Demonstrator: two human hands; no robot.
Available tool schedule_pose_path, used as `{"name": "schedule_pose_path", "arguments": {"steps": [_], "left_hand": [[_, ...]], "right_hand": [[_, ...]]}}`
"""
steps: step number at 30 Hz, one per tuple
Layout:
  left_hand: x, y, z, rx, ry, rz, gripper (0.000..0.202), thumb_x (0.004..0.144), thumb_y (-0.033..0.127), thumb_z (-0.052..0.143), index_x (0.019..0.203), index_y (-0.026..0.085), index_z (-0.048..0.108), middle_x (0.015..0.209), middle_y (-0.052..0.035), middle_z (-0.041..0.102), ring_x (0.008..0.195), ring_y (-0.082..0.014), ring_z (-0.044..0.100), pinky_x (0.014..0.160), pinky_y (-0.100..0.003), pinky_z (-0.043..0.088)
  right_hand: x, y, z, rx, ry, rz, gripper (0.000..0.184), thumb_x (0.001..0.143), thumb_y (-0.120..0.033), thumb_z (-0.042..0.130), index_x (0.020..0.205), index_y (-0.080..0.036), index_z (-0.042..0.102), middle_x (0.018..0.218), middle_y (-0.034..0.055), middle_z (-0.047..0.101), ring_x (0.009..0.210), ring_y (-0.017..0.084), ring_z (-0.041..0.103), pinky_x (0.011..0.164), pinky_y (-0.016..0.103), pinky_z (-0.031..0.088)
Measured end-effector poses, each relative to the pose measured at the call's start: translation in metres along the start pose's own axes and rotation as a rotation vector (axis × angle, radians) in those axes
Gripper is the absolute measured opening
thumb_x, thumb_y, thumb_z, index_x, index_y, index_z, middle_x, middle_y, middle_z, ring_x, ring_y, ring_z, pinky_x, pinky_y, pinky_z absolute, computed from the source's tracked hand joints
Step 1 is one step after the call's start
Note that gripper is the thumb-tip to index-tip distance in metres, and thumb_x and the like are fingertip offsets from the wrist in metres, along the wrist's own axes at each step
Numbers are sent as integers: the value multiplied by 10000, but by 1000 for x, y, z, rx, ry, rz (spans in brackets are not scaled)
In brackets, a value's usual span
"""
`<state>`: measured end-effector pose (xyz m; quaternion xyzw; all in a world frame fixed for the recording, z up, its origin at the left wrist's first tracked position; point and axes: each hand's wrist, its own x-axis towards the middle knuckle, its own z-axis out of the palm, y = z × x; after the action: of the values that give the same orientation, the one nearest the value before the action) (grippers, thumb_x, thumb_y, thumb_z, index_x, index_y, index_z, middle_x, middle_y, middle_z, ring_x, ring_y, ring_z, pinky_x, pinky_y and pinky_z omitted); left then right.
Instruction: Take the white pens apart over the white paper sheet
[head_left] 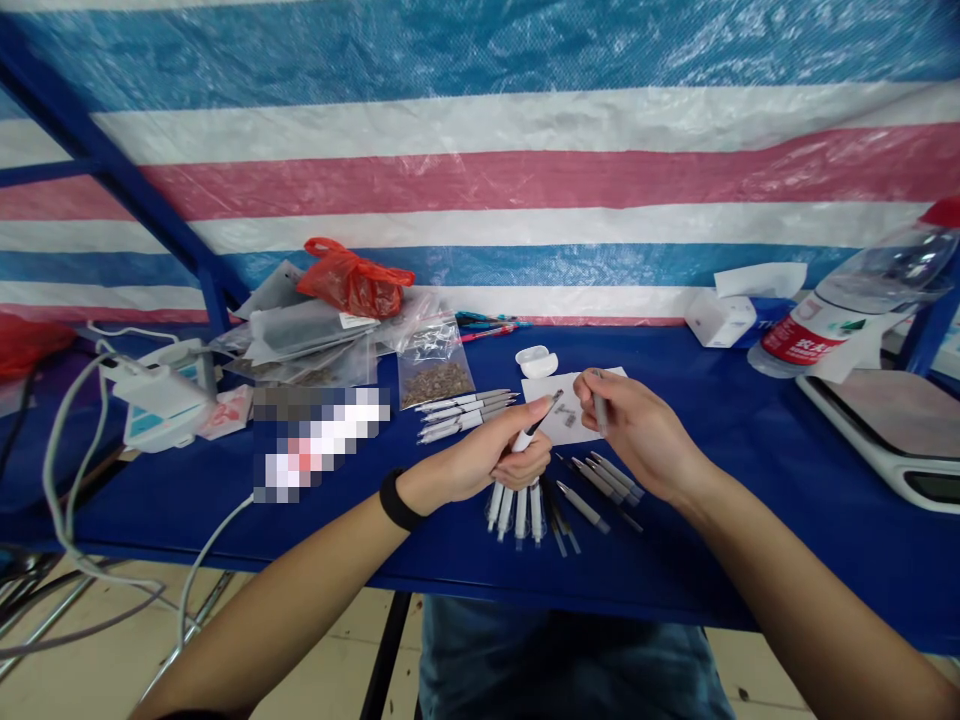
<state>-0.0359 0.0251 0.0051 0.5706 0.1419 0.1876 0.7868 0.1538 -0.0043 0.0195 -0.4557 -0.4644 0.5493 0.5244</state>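
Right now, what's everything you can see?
Striped sheet: one, multicoloured, behind
Frame bars: several, blue, sides
Table: one, blue, centre
Plastic bags: several, red or clear, back left
Pens: several, white and grey, left of paper
Pen parts: many, white, grey, black, front
Case: one, white, behind paper
Paper: one, white, centre
Tissue pack: one, white, blue, back right
Bottle: one, clear, back right
Scale: one, white, right
Cables: several, mostly white, left
Left hand: one, holding white pen part, centre
Right hand: one, holding grey part, centre

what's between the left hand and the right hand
In the head view, white paper bearing small grey parts shows between the left hand and right hand; a white pen piece in the left hand juts into the gap.
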Motion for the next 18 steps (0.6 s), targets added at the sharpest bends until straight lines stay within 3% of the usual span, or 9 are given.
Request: {"name": "schedule_pose_path", "arguments": {"steps": [5, 12, 18], "left_hand": [[0, -1, -1, 16, 24, -3, 695, 971, 657, 433, 461, 206, 295, 403, 44, 233, 391, -76, 199, 463, -282, 162], [2, 2, 1, 58, 99, -25, 682, 977, 643, 434, 470, 217, 267, 418, 62, 180, 374, -62, 153, 436, -277, 107], [4, 0, 4, 212, 265, -103, 706, 909, 706, 535, 483, 212, 264, 455, 67, 187, 395, -49, 153, 426, -264, 93]], "right_hand": [[-2, 2, 2, -92, -58, -55, 468, 871, -650, 656, 716, -211, 607, 579, -51, 397, 533, 114, 350, 508, 263, 289], [-8, -15, 2, 147, -24, -261, 317, 853, -547, 745, 826, -236, 689, 818, 0, 605, 636, 116, 552, 617, 286, 484], [-12, -20, 0, 45, 50, -440, 245, 854, -505, 763, 843, -269, 698, 843, -1, 649, 652, 132, 583, 663, 321, 540]]}}
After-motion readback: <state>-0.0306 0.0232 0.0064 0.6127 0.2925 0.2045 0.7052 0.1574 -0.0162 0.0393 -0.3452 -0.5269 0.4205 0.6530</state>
